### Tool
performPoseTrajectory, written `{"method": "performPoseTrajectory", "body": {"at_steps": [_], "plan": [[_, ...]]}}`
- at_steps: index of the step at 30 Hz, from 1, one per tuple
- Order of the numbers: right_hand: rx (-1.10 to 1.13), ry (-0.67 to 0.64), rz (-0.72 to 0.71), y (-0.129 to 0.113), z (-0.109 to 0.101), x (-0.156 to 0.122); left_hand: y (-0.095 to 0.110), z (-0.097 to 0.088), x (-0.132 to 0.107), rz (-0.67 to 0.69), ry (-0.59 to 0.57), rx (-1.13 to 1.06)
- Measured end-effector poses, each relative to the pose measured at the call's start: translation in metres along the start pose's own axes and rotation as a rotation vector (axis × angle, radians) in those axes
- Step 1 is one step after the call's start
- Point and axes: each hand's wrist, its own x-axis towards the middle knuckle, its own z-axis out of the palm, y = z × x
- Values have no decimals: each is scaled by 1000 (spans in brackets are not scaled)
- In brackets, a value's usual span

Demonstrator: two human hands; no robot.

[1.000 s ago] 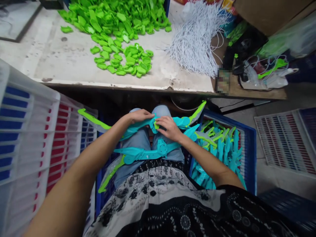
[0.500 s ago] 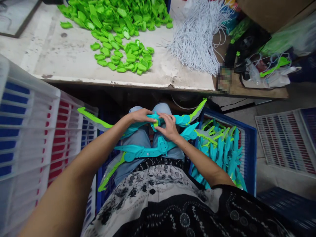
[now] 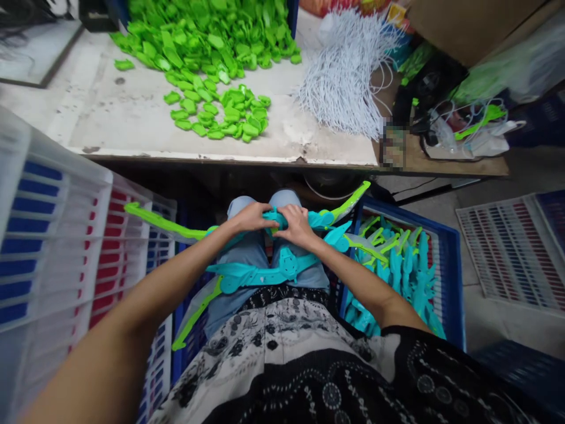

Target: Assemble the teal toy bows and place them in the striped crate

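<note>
A turquoise toy bow (image 3: 321, 220) with lime-green tips lies across my knees. My left hand (image 3: 255, 217) is closed on its middle, thumb pressing near the centre. My right hand (image 3: 296, 225) grips the same middle part from the other side, its fingers curled over the top. A bit of a small green piece shows between the hands; the fingers hide most of it. Closer to my waist, a second toy bow (image 3: 256, 274) rests on my thighs, untouched by either hand's fingers, with my right forearm passing over it.
On the white table (image 3: 145, 126) ahead lies a heap of small green plastic pieces (image 3: 238, 112), beside a bundle of white cords (image 3: 344, 82). At my right, a blue crate (image 3: 451, 265) holds several toy bows. White slatted crates (image 3: 99, 235) stand close on my left.
My right hand has turned and closed further over the bow's middle, covering most of the green piece that showed before. The bow has tilted slightly, its left tip lower. The camera view shifted a little.
</note>
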Motion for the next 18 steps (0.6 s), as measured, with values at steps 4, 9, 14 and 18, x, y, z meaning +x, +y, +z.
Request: {"method": "performPoseTrajectory", "body": {"at_steps": [4,9,14,18], "plan": [[150,-33,-172,3,-46,32,11,3,-24,45,156,311],[-45,347,-68,-11,-90,135,6,28,-33,81,390,562],[-102,294,166,-16,-86,215,8,57,-49,34,488,504],[-115,399,136,-6,-87,217,26,75,-88,21,413,320]]}}
